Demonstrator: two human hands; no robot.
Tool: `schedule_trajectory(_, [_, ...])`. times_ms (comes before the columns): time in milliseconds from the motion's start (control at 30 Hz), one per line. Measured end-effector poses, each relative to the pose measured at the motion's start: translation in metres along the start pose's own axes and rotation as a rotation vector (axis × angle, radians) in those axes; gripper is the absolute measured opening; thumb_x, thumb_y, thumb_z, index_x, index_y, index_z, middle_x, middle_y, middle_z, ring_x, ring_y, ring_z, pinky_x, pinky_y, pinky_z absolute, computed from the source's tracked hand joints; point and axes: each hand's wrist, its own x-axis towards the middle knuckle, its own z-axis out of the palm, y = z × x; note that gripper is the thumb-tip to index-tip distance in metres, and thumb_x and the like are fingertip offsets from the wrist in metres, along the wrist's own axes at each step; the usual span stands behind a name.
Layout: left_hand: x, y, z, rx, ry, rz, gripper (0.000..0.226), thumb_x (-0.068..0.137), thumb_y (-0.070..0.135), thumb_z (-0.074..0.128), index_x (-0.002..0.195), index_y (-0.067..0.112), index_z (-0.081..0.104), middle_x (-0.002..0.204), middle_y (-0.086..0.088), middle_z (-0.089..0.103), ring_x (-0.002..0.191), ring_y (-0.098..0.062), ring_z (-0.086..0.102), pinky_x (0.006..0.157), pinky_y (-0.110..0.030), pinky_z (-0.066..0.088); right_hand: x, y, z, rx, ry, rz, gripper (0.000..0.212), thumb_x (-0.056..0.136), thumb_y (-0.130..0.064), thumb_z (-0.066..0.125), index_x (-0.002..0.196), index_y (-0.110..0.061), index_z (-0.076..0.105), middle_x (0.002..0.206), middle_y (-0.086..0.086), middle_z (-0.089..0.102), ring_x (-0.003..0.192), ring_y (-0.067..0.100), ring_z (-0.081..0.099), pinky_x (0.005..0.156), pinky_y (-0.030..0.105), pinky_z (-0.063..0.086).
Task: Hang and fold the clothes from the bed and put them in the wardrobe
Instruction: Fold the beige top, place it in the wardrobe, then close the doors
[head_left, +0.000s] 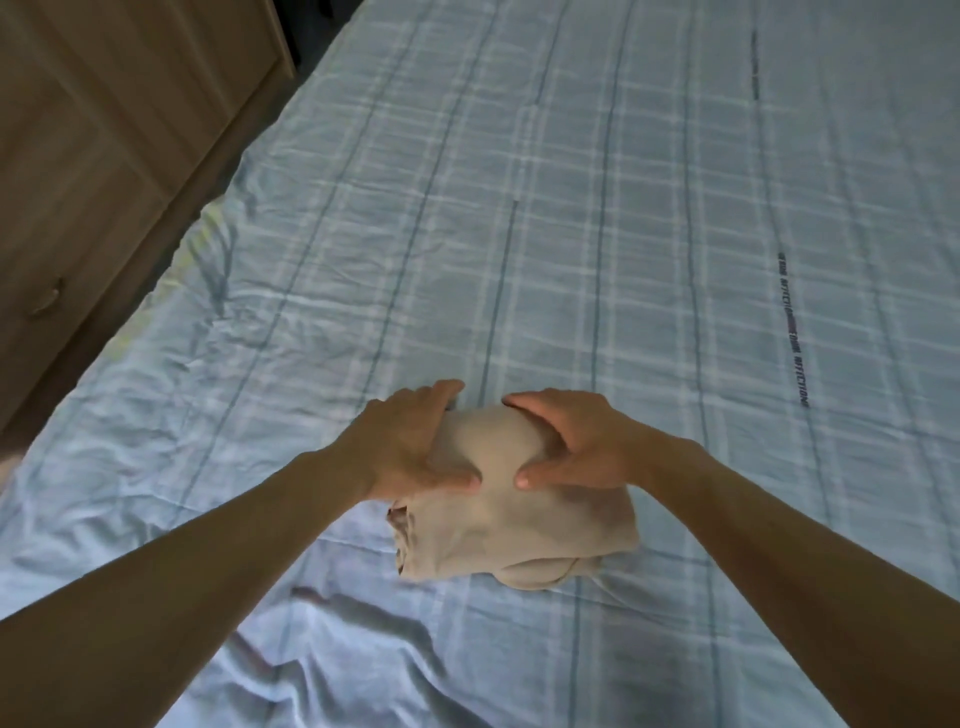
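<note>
Dark print (792, 332) on the blue plaid bedsheet (571, 208) partly reads "AFFECTION"; the rest is blurred. Left of that print, a folded beige garment (514, 540) lies creased on the sheet. The left hand (415, 441) and right hand (576, 441) clasp its raised top fold, fingers curled over it.

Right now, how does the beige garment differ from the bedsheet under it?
The beige garment is plain; the bedsheet is light blue plaid. The garment is folded into a bundle, gripped by left hand and right hand; the sheet lies spread, wrinkled. Both are fabric.
</note>
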Motion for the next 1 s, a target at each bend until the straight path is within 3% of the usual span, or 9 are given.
schedule_trajectory(100, [0.003,0.011,0.000,0.064,-0.014,-0.016,0.101,0.066,0.064,0.077,0.147,0.027,0.029,0.135,0.005,0.050,0.122,-0.021,0.051,0.104,-0.042,0.038,0.004,-0.004,0.001,-0.022,-0.008,0.022,0.087,0.064,-0.061,0.080,0.138,-0.037,0.041,0.121,-0.010,0.054,0.110,0.011,0.052,0.102,0.032,0.038])
schedule_trajectory(233, [-0.003,0.018,0.004,0.157,0.047,0.013,0.059,0.075,0.060,0.071,0.121,0.028,0.049,0.111,0.005,0.052,0.105,-0.020,0.055,0.092,-0.038,0.039,0.003,-0.010,0.004,-0.102,0.040,-0.012,0.073,0.066,-0.060,0.079,0.125,-0.032,0.046,0.110,-0.006,0.056,0.097,0.015,0.057,0.092,0.036,0.044])
schedule_trajectory(400, [-0.025,0.025,0.009,0.227,0.203,0.061,0.052,0.086,0.058,0.060,0.128,0.031,0.045,0.117,0.005,0.048,0.107,-0.019,0.051,0.095,-0.039,0.033,-0.009,-0.015,0.004,-0.067,0.113,-0.050,0.061,0.068,-0.062,0.072,0.116,-0.036,0.045,0.103,-0.013,0.062,0.090,0.010,0.059,0.086,0.039,0.047])
schedule_trajectory(500, [-0.041,0.029,-0.002,0.226,0.323,0.084,0.053,0.086,0.054,0.063,0.131,0.032,0.046,0.117,0.004,0.051,0.105,-0.020,0.053,0.095,-0.044,0.034,-0.020,-0.031,-0.005,-0.075,0.209,-0.060,0.058,0.071,-0.066,0.064,0.116,-0.036,0.045,0.102,-0.013,0.063,0.087,0.010,0.061,0.084,0.039,0.048])
schedule_trajectory(667, [-0.083,0.041,-0.070,0.275,0.520,0.099,0.054,0.075,0.046,0.077,0.122,0.030,0.055,0.110,0.003,0.057,0.096,-0.021,0.058,0.090,-0.042,0.035,-0.037,-0.088,-0.059,-0.209,0.375,-0.088,0.055,0.074,-0.065,0.057,0.119,-0.039,0.040,0.105,-0.012,0.062,0.091,0.015,0.062,0.083,0.040,0.045])
schedule_trajectory(1000, [-0.238,0.066,-0.259,0.399,0.759,0.079,0.045,0.084,0.051,0.065,0.123,0.035,0.050,0.113,0.007,0.053,0.103,-0.019,0.054,0.088,-0.040,0.031,-0.090,-0.279,-0.199,-0.351,0.594,-0.216,0.051,0.081,-0.060,0.062,0.124,-0.041,0.041,0.112,-0.014,0.060,0.099,0.014,0.060,0.087,0.038,0.041])
